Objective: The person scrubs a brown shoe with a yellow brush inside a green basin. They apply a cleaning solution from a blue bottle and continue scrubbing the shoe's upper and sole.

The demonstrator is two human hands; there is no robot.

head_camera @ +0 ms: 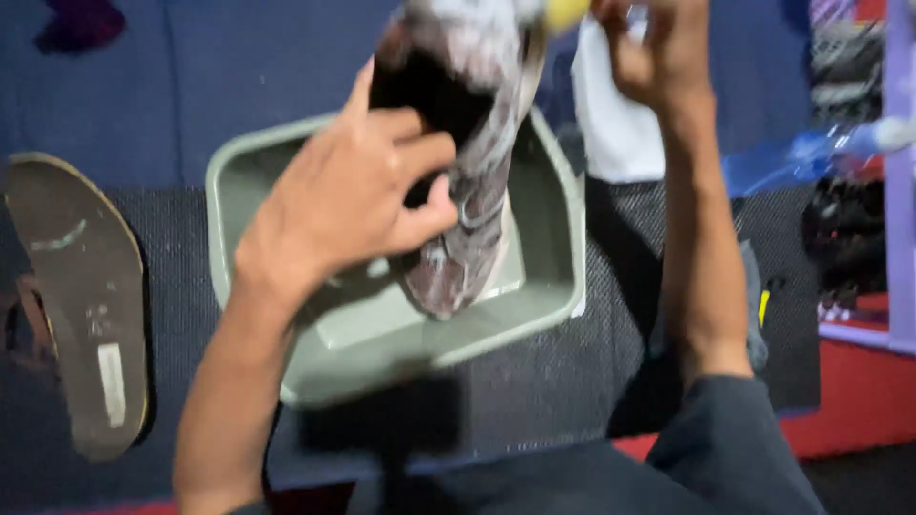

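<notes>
My left hand (348, 195) grips a dirty, soapy shoe (468, 162) by its opening, fingers inside it, and holds it over a grey-green plastic basin (549, 296). The shoe's toe points down into the basin. My right hand (658, 48) is raised at the top edge beside the shoe's upper end, closed on a small yellow thing (565, 11) that is mostly cut off by the frame, so I cannot tell what it is.
A dark insole (81, 296) lies on the black mat at the left. A white cloth (615, 124) lies behind the basin. A blue object (792, 157) and a pile of dark things (849, 238) sit at the right, with red floor beyond.
</notes>
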